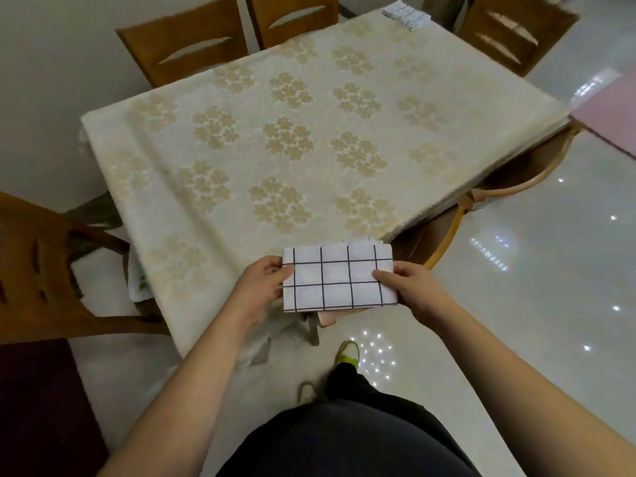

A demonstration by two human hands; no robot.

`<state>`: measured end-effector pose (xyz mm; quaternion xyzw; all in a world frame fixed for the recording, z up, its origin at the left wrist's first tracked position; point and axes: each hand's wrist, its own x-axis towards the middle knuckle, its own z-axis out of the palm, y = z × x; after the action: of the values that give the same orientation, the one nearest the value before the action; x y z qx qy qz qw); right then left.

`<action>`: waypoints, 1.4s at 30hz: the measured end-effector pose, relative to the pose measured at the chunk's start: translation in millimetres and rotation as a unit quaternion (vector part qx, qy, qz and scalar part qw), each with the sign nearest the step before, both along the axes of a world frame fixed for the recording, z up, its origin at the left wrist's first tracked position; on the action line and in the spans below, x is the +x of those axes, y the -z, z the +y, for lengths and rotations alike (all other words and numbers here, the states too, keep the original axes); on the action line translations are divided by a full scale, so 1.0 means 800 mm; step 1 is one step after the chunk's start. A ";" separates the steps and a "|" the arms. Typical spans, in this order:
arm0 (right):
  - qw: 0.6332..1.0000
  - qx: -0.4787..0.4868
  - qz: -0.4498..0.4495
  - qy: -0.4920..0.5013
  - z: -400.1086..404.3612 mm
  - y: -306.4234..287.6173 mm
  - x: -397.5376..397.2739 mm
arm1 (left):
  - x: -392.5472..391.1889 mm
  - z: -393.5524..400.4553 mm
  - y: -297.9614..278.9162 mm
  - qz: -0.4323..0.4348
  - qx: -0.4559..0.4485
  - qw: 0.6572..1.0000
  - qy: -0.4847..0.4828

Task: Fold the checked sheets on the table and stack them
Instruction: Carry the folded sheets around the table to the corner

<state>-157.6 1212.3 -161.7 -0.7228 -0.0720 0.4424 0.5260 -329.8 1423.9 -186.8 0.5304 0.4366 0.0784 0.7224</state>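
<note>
Held level between both hands, just off the near corner of the table (241,139): a folded checked sheet (339,278), long axis running left to right. Left hand (263,287) pinching the left short edge, thumb on top, fingers hidden beneath. Right hand (411,287) pinching the right short edge likewise. Both hands equally near. Far off, at the far right corner of the table, a stack of folded checked sheets (407,13), well apart from the hands. Likely next: carrying the folded piece across to that stack.
</note>
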 end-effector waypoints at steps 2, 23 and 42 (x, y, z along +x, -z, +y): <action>1.000 0.000 0.003 0.019 -0.030 -0.002 0.000 | 0.014 -0.013 -0.006 -0.001 0.001 0.999 0.032; 0.965 0.036 0.008 0.260 -0.345 0.000 0.087 | 0.258 -0.266 -0.049 0.005 0.032 0.954 0.299; 0.942 0.040 0.010 0.334 -0.451 0.021 0.224 | 0.412 -0.378 -0.034 0.044 0.085 0.933 0.348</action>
<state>21.6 851.1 -178.2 -0.6791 0.1616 0.2452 0.6727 -0.2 1121.5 -159.9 0.7112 0.2474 -0.1647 0.6370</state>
